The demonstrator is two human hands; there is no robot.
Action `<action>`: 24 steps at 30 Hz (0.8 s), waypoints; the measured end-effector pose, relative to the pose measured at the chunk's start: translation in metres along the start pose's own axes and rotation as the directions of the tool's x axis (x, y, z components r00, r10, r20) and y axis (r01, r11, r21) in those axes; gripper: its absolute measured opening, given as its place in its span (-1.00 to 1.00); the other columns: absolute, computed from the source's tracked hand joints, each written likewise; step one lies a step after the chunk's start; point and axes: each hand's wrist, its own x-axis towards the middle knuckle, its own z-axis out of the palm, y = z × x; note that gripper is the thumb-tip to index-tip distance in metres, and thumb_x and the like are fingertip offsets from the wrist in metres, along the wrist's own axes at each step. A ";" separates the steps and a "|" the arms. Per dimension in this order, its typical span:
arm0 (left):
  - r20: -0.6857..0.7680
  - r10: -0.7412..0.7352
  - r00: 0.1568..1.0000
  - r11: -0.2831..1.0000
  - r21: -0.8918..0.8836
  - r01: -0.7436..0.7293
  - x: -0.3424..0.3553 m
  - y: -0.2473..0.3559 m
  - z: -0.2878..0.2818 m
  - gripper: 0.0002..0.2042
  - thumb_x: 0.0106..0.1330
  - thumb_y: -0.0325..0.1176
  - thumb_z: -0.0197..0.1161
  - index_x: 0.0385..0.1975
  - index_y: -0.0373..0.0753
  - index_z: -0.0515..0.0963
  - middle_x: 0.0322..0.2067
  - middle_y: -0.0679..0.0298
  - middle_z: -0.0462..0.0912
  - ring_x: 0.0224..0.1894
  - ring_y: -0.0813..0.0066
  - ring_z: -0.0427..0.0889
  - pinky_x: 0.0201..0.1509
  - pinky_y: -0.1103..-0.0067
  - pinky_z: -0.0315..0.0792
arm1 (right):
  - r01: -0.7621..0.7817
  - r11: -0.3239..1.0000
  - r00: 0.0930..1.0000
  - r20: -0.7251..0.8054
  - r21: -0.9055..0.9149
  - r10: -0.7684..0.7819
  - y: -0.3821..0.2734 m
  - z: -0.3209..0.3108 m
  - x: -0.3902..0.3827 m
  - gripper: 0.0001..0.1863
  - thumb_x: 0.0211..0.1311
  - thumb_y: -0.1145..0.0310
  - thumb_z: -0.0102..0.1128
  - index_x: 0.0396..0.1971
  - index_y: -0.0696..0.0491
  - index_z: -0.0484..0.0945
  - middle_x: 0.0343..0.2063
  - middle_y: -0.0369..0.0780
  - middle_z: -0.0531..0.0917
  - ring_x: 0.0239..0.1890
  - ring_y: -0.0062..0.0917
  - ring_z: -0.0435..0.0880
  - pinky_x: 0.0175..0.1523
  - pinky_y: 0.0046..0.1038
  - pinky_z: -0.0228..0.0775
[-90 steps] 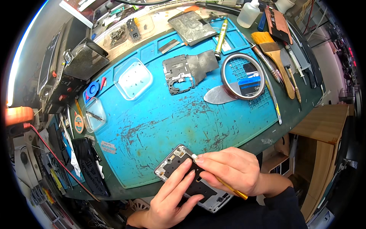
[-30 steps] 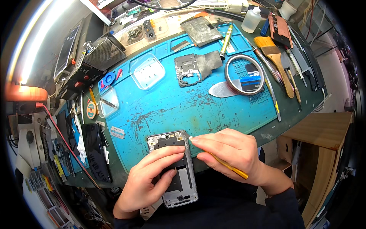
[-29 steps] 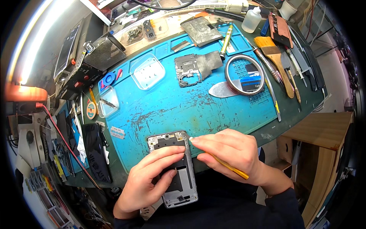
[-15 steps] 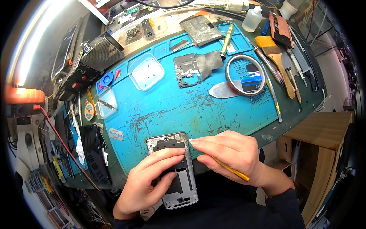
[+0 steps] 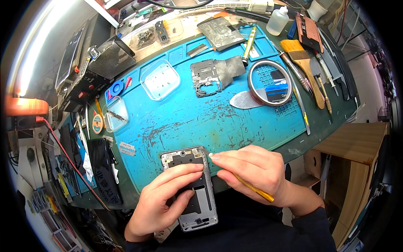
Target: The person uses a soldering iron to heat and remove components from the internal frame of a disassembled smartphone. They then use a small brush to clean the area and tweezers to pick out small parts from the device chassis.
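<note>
My left hand (image 5: 168, 197) is closed round a grey phone frame (image 5: 205, 210), its fingers across the dark inner side. The frame lies tilted at the near edge of the blue work mat (image 5: 197, 126), its lower end past the edge. In my right hand (image 5: 256, 168) is a slim gold-coloured tool (image 5: 261, 193), handle pointing down to the right. Something small and whitish shows at my thumb and finger tips, just beside the frame's upper right side; the tool's working end is hidden. A phone's inner cover plate (image 5: 205, 71) with grey film lies farther off.
Clear plastic boxes (image 5: 147, 86) with screws stand on the mat's left. A roll of tape (image 5: 250, 86) sits at the right, near a wide brush (image 5: 300, 54). A dark phone panel (image 5: 103, 168) lies at left, by a red cable (image 5: 69, 157). A white bottle (image 5: 277, 22) stands far right.
Almost nothing differs. Both hands keep their grips, and the phone frame and gold-coloured tool have shifted only very slightly.
</note>
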 end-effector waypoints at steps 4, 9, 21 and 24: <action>0.000 0.002 1.000 1.000 -0.005 -0.002 0.001 0.001 0.000 -0.58 0.33 -0.71 0.34 0.21 -0.40 0.67 0.27 0.03 0.70 0.31 0.11 0.70 0.39 0.36 0.57 | -0.022 1.000 1.000 -0.011 -0.002 0.022 -0.003 0.000 0.001 -0.60 0.15 0.48 0.62 0.02 0.05 0.78 -0.18 -0.23 0.85 -0.30 -0.40 0.82 -0.26 -0.44 0.68; -0.007 -0.001 1.000 1.000 -0.008 0.001 0.000 0.001 0.000 -0.58 0.33 -0.71 0.33 0.20 -0.39 0.67 0.26 0.04 0.70 0.30 0.12 0.70 0.38 0.37 0.57 | -0.089 0.993 0.996 -0.012 0.083 0.091 -0.003 -0.001 0.005 -0.72 0.20 0.52 0.57 -0.08 0.13 0.78 -0.30 -0.16 0.84 -0.35 -0.32 0.84 -0.26 -0.38 0.68; 0.012 0.016 1.000 1.000 0.009 -0.016 0.000 -0.001 -0.001 -0.56 0.32 -0.71 0.34 0.23 -0.39 0.65 0.29 0.04 0.68 0.31 0.11 0.70 0.37 0.36 0.58 | -0.079 0.988 0.997 -0.008 0.130 0.081 0.001 -0.004 0.002 -0.74 0.24 0.55 0.53 -0.07 0.18 0.78 -0.29 -0.13 0.84 -0.33 -0.29 0.86 -0.22 -0.36 0.70; -0.011 0.076 0.997 0.995 0.072 -0.075 -0.002 -0.002 0.000 -0.49 0.30 -0.69 0.40 0.29 -0.37 0.61 0.32 0.00 0.62 0.33 0.06 0.66 0.37 0.34 0.58 | -0.010 0.992 0.998 -0.053 0.123 0.016 0.002 -0.003 0.002 -0.66 0.19 0.55 0.57 -0.02 0.16 0.77 -0.25 -0.13 0.83 -0.31 -0.30 0.84 -0.22 -0.37 0.68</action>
